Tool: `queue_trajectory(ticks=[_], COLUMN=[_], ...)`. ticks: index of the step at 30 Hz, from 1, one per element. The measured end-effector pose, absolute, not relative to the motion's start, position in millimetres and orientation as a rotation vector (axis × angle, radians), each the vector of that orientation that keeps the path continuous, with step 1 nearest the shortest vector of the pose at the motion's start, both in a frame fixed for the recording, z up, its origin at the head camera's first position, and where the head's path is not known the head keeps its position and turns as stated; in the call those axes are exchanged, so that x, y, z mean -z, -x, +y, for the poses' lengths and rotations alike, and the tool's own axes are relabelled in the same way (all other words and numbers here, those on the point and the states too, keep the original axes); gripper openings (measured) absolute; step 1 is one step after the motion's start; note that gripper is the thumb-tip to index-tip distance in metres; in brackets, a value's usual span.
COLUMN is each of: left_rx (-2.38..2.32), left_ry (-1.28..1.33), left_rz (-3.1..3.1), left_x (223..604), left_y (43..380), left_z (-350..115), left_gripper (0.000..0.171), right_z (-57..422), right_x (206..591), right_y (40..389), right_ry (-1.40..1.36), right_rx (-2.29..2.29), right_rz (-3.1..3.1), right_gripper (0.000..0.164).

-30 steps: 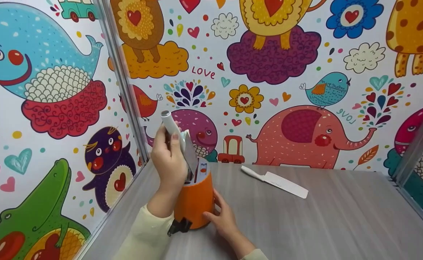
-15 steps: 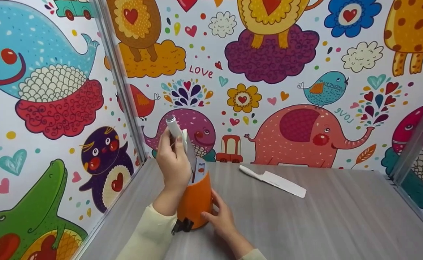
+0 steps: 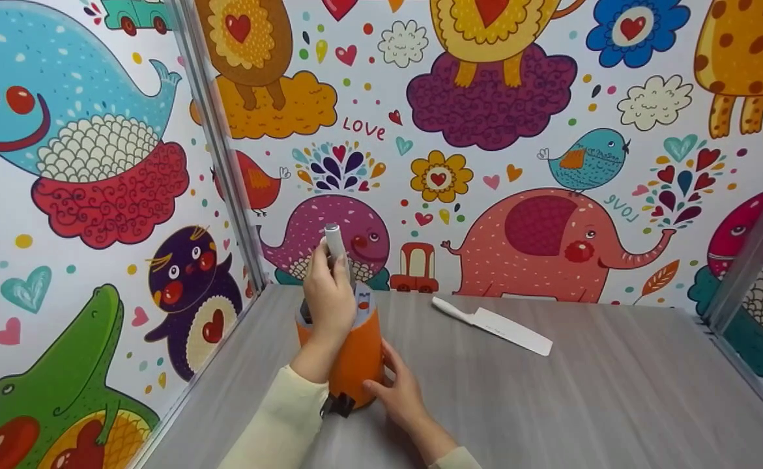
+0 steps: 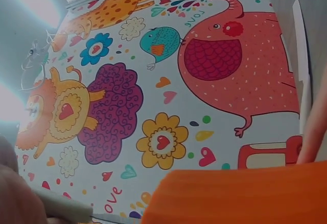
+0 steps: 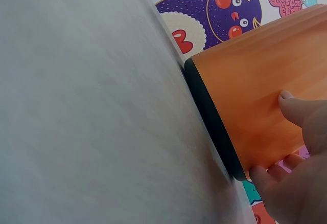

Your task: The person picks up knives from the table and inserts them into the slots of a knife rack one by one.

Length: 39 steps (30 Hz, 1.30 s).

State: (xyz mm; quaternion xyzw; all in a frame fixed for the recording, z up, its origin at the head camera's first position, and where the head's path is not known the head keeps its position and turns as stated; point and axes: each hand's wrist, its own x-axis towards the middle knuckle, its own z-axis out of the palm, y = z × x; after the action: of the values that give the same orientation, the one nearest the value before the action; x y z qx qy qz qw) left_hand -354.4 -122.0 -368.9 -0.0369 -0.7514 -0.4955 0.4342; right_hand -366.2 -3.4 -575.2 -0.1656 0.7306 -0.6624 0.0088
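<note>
- Left hand (image 3: pixel 329 301) curled round a white knife handle (image 3: pixel 335 243), held upright w/ the blade down inside the orange knife block (image 3: pixel 356 355) (blade itself hidden by hand and block).
- Right hand (image 3: pixel 402 395) wrapped round the block's lower right side, fingers pressed on the orange wall (image 5: pixel 255 106).
- Block stands on the grey table (image 3: pixel 583 404), near the left wall corner; black base (image 5: pixel 212 121) on the tabletop.
- 2nd white knife (image 3: pixel 493 326) lies flat on the table, well apart, twd the back wall.
</note>
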Motion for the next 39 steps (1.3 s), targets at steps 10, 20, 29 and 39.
queue_trajectory(ticks=[10, 20, 29, 39], left_rx=[1.155, 1.105, 1.169, 1.187], left_ry=[0.053, 0.028, 0.028, 0.156], left_rz=[-2.026, -2.039, -1.973, -1.830], left_x=[394.3, 401.7, 409.7, 417.6], left_y=[373.4, 378.6, 378.1, 364.9], left_z=[-119.6, -117.9, -115.8, -117.7], left_gripper=[0.035, 0.038, 0.039, 0.039], right_z=[-3.7, -3.8, -3.5, -3.6], right_x=[577.3, 577.1, 579.6, 579.7], right_y=[367.1, 366.3, 365.4, 366.5], right_ry=[0.531, 0.585, 0.564, 0.583], right_rx=[2.064, 2.084, 2.071, 2.101], right_rz=[2.306, 2.324, 2.332, 2.333], right_gripper=[0.085, 0.083, 0.083, 0.083])
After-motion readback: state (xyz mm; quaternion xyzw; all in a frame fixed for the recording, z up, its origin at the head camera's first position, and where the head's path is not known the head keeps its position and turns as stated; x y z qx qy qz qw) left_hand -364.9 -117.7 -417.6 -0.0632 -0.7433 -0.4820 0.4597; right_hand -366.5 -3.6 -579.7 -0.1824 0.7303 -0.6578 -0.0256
